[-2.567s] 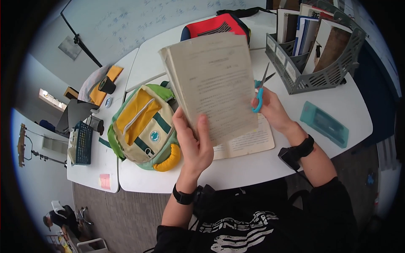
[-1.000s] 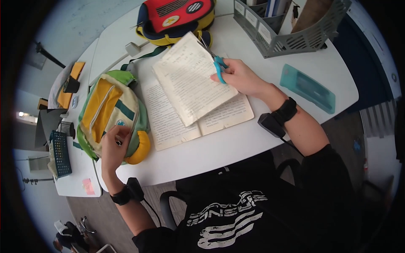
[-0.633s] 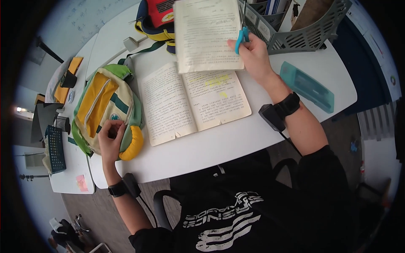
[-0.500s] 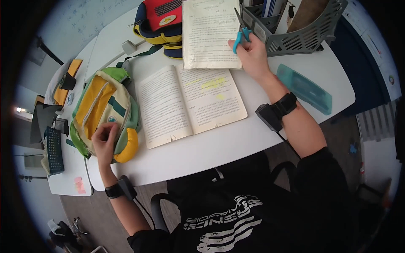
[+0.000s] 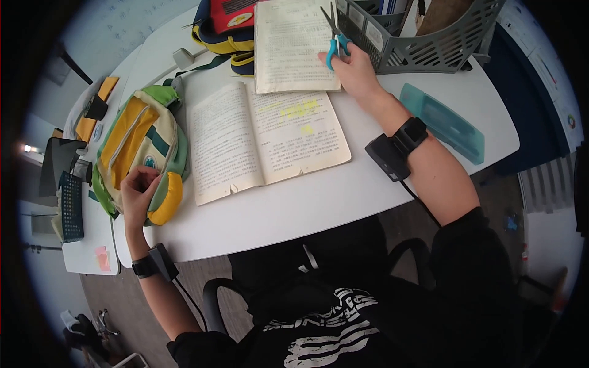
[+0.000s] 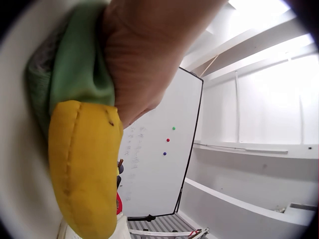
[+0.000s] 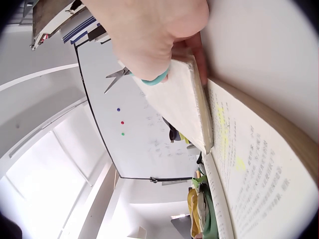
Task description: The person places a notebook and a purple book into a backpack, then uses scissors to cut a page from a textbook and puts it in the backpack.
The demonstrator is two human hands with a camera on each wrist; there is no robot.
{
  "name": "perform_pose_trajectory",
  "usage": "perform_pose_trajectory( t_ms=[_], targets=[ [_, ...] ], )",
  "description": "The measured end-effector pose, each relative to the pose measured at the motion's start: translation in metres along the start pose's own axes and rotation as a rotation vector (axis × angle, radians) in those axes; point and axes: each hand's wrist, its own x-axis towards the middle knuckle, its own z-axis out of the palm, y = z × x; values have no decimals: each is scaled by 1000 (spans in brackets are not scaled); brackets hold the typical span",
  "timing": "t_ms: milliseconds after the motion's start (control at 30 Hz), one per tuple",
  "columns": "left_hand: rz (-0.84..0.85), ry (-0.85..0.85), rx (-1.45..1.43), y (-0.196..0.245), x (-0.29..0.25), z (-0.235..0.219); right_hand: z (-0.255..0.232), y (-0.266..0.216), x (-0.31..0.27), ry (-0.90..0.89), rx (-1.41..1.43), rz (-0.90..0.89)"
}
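My right hand [image 5: 357,75] holds blue-handled scissors [image 5: 334,46] together with a worn, thick book [image 5: 294,58]. Its scissor blades stand apart and point away from me. In the right wrist view the book [image 7: 184,99] stands with its lower edge at the pages of an open book [image 7: 249,164]. That open book [image 5: 224,138] lies flat on the table, with yellow highlighting on its right page. At the left, my left hand [image 5: 138,193] has thumb and forefinger brought together on the front of a green, cream and yellow backpack [image 5: 130,138], just below its round badge.
A teal pencil case [image 5: 442,122] lies at the right on the white table [image 5: 276,227]. Behind it stands a grey file rack [image 5: 423,55] with books. A red, blue and yellow bag [image 5: 224,27] sits at the back. A blue basket [image 5: 72,205] is far left.
The thick book, held up in both hands at first, has been carried by the right hand to the back of the open book. My left hand has let go of it and moved to the backpack.
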Motion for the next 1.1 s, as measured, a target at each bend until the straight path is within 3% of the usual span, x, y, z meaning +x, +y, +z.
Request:
perform_pose_trajectory(
  t_ms=[100,300,400,500,667,833,900,1100],
  targets=[
    [-16,-51,153,4,4,-3,1,-5,-1,4,-45,65],
    [-1,-240,526,57,17,-7,3,-9,-5,17,-40,42],
    [-52,-484,738,71,39,-12,2,-4,-2,-11,-63,59],
    [-115,-500,680,95,62,-4,2,-8,-5,-41,-125,71],
    [-17,-291,302,71,90,-1,4,-15,-5,-15,-157,113],
    [12,-232,183,40,83,0,8,-18,-4,18,-286,145],
    [74,-186,45,39,75,3,8,-17,-5,-11,-178,79],
    [111,-227,18,36,71,9,4,-19,-4,-63,-132,182]
  ],
)
